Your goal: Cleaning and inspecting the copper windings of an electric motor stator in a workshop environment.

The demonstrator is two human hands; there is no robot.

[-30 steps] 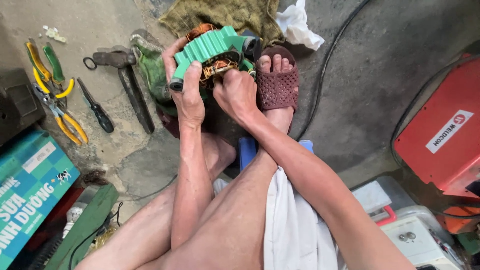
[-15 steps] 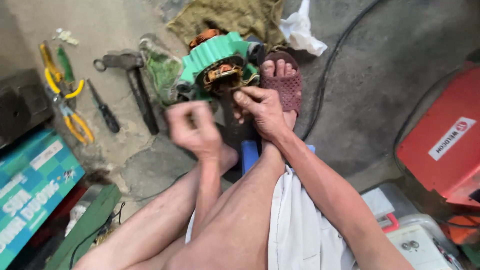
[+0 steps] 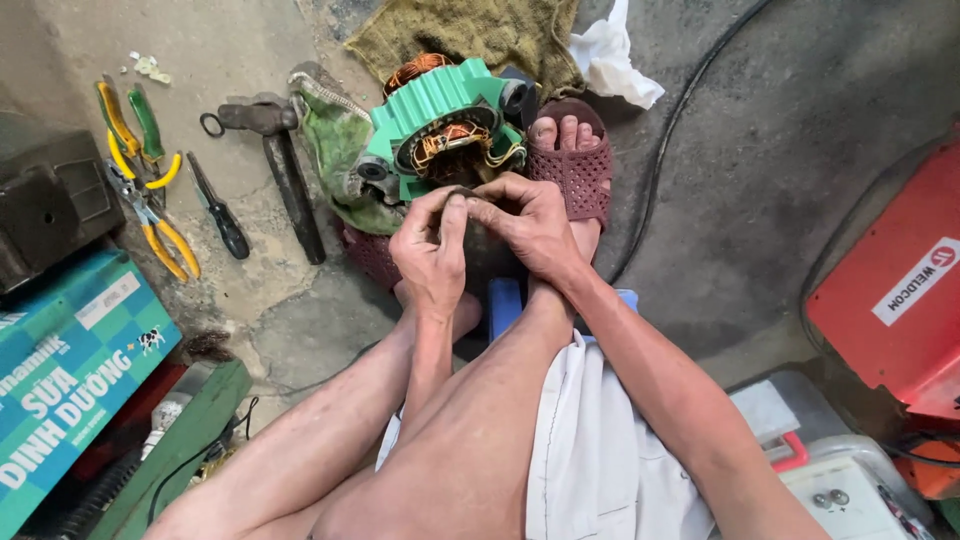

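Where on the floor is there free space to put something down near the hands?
Bare concrete lies right of the sandalled foot, between the black cable and the red machine. A smaller bare patch lies top left, above the hammer and pliers. It is crowded around the green motor stator, where the left hand and right hand meet.

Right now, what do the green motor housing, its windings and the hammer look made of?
Green motor housing: likely moulded plastic, matte, ribbed. Windings: copper-coloured wire, shiny strands, probably enamelled. Hammer: dark metal head, dull and worn; the dark handle's material is unclear.
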